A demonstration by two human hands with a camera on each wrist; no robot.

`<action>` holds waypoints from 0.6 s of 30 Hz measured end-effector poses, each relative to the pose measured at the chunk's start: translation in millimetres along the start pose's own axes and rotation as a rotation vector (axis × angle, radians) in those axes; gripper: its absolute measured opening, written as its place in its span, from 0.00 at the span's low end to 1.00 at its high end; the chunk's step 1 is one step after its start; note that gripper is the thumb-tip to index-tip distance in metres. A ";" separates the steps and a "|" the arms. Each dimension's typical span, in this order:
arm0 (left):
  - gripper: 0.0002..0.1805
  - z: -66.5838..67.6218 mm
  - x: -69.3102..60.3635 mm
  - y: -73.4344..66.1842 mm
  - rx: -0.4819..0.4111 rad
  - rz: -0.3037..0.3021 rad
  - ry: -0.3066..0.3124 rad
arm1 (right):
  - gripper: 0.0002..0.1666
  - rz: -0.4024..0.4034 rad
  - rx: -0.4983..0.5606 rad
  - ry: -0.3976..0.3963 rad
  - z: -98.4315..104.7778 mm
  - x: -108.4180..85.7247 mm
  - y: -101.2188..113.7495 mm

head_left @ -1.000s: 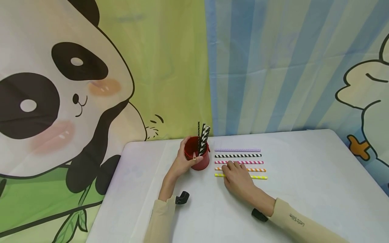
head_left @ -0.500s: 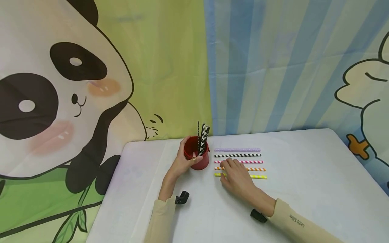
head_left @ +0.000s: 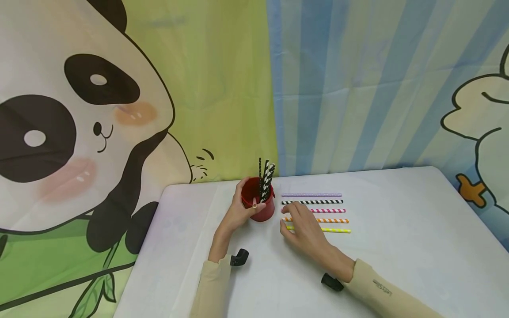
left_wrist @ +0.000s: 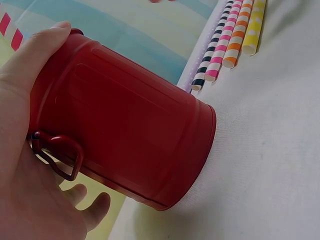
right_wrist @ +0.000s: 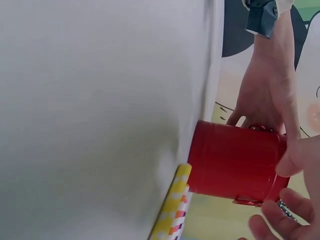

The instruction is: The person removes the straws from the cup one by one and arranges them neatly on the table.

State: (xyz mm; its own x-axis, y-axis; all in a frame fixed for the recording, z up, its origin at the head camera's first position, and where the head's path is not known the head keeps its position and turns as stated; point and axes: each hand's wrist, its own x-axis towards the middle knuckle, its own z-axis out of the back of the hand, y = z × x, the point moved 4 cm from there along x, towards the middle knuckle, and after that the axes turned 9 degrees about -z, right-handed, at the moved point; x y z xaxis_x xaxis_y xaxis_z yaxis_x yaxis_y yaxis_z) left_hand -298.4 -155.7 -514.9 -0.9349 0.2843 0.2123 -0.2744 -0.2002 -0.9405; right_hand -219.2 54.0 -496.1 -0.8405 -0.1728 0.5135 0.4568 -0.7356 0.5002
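A cloth backdrop (head_left: 214, 88) printed with a large panda (head_left: 155, 97) rises behind a white-covered table (head_left: 401, 221), where a person in beige sleeves (head_left: 214, 282) works with both hands. The left hand (head_left: 236, 214) is wrapped around a red bucket (head_left: 264, 215) near the table's far edge, thumb at the near side of the rim, fingers on the far side. The right hand (head_left: 304, 225) hovers over the left ends of a row of paper straws, fingers loosely bent, thumb well apart from them, nothing visible in its grasp. The bucket stands upright, just left of the row, a small wire handle (left_wrist: 62, 155) showing on its side in the left wrist view. Black-and-white straws (head_left: 268, 179) stick up from inside it, leaning toward the right. On the table, five straws lie parallel, apart from one another: nearest the person a yellow straw (head_left: 338, 230), then an orange-and-white straw (head_left: 336, 221), a pink-and-white straw (head_left: 330, 210), a black-and-white striped straw (head_left: 326, 202) and, farthest, a lilac straw (head_left: 312, 194). The right hand partly covers the nearer four.
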 end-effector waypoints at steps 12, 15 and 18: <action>0.53 1.5 -0.3 2.6 -0.019 -0.026 0.003 | 0.11 0.114 0.140 -0.100 -2.7 21.8 27.2; 0.53 1.8 0.0 2.9 -0.022 -0.036 0.006 | 0.12 0.140 0.154 -0.127 -6.7 26.4 32.8; 0.53 1.8 -0.1 2.6 -0.015 -0.041 0.010 | 0.13 0.145 0.156 -0.137 -11.4 30.5 36.5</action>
State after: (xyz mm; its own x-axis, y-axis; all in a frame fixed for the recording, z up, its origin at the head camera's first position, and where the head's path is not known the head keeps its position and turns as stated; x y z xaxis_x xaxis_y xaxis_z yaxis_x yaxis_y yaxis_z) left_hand -299.4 -157.9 -516.8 -0.9205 0.3018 0.2483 -0.3093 -0.1744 -0.9348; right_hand -231.4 14.4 -470.2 -0.7204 -0.1714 0.6720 0.6185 -0.5972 0.5107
